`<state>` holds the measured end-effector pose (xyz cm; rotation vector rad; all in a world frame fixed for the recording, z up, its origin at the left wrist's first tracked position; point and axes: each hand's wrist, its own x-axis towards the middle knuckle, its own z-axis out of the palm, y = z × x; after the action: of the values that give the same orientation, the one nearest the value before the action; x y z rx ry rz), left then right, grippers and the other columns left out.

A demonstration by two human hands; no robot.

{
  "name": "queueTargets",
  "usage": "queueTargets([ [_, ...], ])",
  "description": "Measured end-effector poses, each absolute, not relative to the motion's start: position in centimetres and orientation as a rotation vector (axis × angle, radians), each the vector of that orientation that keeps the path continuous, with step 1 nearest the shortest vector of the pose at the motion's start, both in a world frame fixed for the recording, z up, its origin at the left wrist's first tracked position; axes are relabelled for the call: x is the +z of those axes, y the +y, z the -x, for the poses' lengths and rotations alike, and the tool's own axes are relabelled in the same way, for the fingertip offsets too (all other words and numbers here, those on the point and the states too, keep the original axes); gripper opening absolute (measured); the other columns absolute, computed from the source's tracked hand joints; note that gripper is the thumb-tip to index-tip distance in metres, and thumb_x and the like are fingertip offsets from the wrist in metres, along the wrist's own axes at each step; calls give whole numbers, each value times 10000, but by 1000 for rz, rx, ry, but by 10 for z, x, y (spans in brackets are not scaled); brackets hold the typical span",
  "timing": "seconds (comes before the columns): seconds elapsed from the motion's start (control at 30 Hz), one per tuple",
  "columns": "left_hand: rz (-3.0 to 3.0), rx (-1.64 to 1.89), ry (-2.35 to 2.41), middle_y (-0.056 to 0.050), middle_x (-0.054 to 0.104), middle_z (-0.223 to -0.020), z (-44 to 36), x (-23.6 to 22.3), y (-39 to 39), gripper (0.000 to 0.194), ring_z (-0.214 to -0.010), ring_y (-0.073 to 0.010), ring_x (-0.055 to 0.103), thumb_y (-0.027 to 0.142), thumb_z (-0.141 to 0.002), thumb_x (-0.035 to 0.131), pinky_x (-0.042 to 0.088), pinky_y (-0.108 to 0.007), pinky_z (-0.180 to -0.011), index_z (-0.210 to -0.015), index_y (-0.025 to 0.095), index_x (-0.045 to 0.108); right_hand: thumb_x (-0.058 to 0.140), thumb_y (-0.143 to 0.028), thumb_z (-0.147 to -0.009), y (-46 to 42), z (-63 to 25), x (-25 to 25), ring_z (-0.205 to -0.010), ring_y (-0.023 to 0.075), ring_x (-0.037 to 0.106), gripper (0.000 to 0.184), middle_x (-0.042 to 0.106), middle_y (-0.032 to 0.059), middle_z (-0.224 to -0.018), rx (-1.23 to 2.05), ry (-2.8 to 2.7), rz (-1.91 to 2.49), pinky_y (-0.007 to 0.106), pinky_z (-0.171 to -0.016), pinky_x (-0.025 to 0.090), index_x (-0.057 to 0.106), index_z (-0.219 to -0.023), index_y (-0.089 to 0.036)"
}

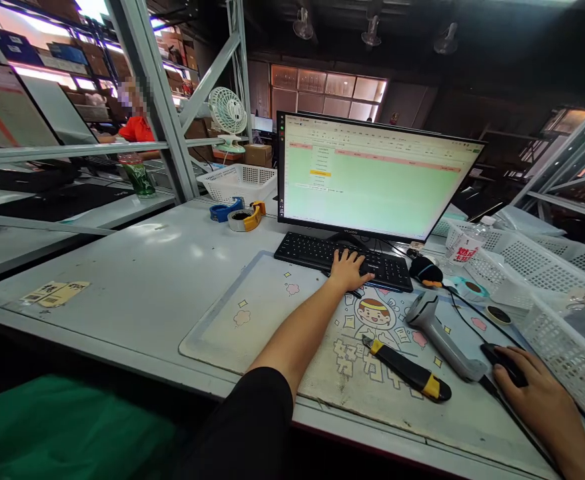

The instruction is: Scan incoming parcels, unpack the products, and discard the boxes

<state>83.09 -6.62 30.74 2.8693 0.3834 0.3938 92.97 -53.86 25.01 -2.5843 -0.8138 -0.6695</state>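
Observation:
My left hand (pixel 347 270) lies with fingers spread on the black keyboard (pixel 302 248), holding nothing. At the right, my right hand (pixel 537 393) is wrapped over a black computer mouse (pixel 505 365) on the printed desk mat (pixel 222 340). Between the hands, a grey barcode scanner (pixel 442 340) lies on the mat. Nearer to me rests a yellow-and-black utility knife (pixel 407 370). Behind the keyboard stands a monitor (pixel 362 180) with a mostly green spreadsheet and a drop-down list on its screen.
Blue and yellow tape dispensers (pixel 245 217) sit left of the monitor, before a white basket (pixel 242 180). White plastic baskets (pixel 542 260) and a bottle (pixel 472 240) line the right side. A metal post (pixel 157 100) rises at left; beyond it sits a person in red (pixel 136 130).

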Motion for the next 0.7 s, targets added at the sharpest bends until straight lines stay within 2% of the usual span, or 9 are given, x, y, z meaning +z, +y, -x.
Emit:
queueTargets([
  [0.23, -2865, 376, 378, -96, 395, -1763, -829, 309, -67, 853, -1668, -406, 220, 778, -1016, 351, 101, -649, -1370, -1678, 247, 435, 459, -660, -930, -536, -927, 253, -1203, 377, 704, 577, 700, 107, -1390, -656, -781, 2572, 533, -964, 595, 722, -1256, -263],
  [0.43, -2858, 341, 384, -52, 272, -1821, -829, 309, -66, 865, -1694, -411, 134, 790, -1012, 332, 77, -647, -1374, -1704, 274, 392, 462, -672, -915, -537, -929, 253, -1212, 384, 703, 592, 699, 109, -1387, -654, -770, 2578, 534, -960, 595, 716, -1260, -264],
  [0.57, -2854, 323, 379, -44, 289, -1815, -830, 309, -65, 862, -1698, -405, 125, 803, -1007, 316, 68, -650, -1372, -1706, 303, 384, 455, -670, -915, -536, -928, 254, -1200, 396, 708, 589, 692, 122, -1393, -643, -770, 2581, 552, -1001, 582, 706, -1256, -260],
  [0.7, -2857, 340, 380, -68, 344, -1792, -831, 307, -65, 878, -1692, -403, 151, 802, -1007, 324, 60, -649, -1374, -1708, 275, 385, 438, -663, -921, -533, -924, 257, -1228, 394, 699, 582, 687, 115, -1400, -637, -752, 2592, 550, -1004, 582, 688, -1265, -265],
])
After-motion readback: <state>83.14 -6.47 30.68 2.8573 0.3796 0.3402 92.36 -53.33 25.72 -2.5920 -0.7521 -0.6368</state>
